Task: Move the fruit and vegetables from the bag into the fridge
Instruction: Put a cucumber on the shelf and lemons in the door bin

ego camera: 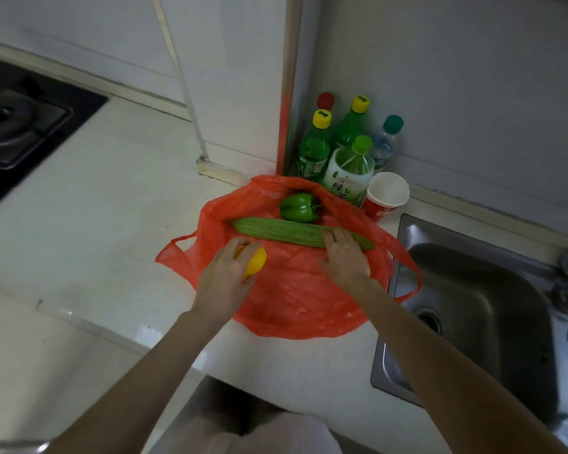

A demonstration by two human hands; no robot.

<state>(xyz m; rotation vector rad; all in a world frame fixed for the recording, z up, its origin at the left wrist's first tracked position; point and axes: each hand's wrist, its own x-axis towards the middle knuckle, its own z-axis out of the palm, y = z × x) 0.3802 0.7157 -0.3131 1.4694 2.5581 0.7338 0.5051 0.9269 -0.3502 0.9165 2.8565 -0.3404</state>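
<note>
Now both hands work at a crumpled red plastic bag point(286, 296) lying on the pale counter point(105, 204).

Left hand point(225, 276) curls round a yellow round fruit point(255, 265) at the bag's left edge; right hand point(343, 257) lies with fingers over one long ridged green gourd point(282, 233) across the bag's mouth. One green bell pepper point(297, 208) sits inside, behind it. Five capped bottles point(348, 172) and one red paper cup point(386, 196) stand beyond, beside a steel sink point(473, 306).

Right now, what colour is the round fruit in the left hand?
Yellow. The round fruit in the left hand shows in the head view.
</note>
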